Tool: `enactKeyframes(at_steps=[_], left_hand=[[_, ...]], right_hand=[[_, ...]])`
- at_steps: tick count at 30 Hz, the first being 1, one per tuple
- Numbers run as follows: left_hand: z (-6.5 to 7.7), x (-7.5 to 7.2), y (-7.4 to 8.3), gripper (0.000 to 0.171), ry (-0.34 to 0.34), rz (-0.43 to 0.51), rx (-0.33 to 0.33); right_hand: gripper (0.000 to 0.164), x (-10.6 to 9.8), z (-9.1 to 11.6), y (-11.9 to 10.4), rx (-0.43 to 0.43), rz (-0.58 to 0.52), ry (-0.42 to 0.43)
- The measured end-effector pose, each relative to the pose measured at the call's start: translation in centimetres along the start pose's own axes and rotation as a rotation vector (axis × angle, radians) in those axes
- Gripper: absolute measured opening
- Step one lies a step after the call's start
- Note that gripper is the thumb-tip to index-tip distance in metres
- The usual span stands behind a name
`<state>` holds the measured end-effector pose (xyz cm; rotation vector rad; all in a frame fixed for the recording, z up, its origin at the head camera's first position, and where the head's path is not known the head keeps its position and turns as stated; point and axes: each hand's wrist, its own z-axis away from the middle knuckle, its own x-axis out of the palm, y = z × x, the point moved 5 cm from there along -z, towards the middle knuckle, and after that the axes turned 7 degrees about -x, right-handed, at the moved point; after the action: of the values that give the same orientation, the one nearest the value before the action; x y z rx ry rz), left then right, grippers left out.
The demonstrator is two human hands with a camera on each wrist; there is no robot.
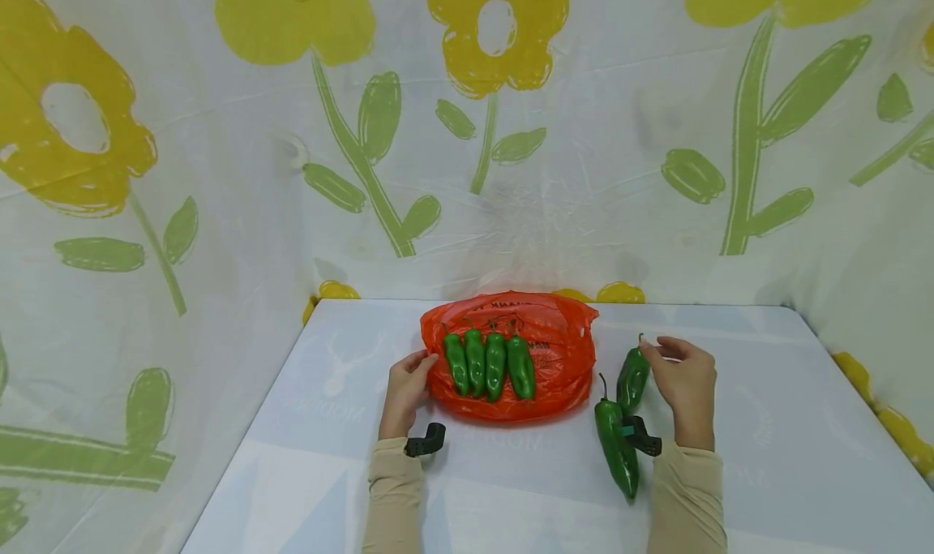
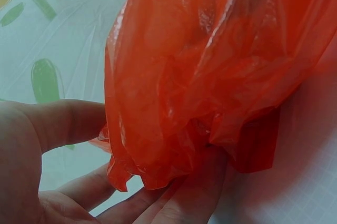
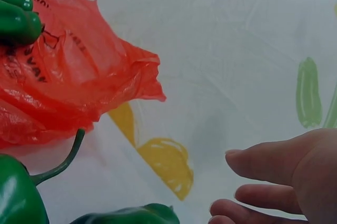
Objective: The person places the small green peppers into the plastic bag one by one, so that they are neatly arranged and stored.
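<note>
A red plastic bag (image 1: 565,375) lies on the table with several green peppers (image 1: 495,367) side by side on top of it. At its left edge my left hand (image 1: 407,388) holds the plastic, thumb on one side and fingers beneath in the left wrist view. Right of the bag are two more green peppers: a longer one (image 1: 616,448) nearer me and another (image 1: 632,380) just behind it. Beside the stem of the farther one is my right hand (image 1: 686,375). The right wrist view shows its thumb (image 3: 258,158) apart from the fingers, with nothing between.
The white table (image 1: 321,473) carries pale printed patterns. Behind it hangs a curtain (image 1: 584,213) with yellow flowers and green leaves. A small black wrist camera (image 1: 642,436) partly overlaps the longer pepper in the head view.
</note>
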<state>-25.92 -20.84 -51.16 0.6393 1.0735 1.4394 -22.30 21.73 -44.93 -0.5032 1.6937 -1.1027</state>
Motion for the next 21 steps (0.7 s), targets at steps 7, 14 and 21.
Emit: enactKeyframes(at_steps=[7, 14, 21], left_hand=[[0.0, 0.0, 0.0, 0.053, -0.004, 0.005, 0.011], [0.0, 0.0, 0.0, 0.053, -0.003, 0.006, 0.005], [0.1, 0.0, 0.0, 0.053, 0.001, 0.003, -0.002]], right_hand=[[0.055, 0.2, -0.1, 0.8, 0.036, 0.016, -0.021], [0.056, 0.5, -0.2, 1.7, 0.092, 0.033, -0.064], [0.06, 1.0, -0.5, 3.0, 0.118, 0.06, -0.115]])
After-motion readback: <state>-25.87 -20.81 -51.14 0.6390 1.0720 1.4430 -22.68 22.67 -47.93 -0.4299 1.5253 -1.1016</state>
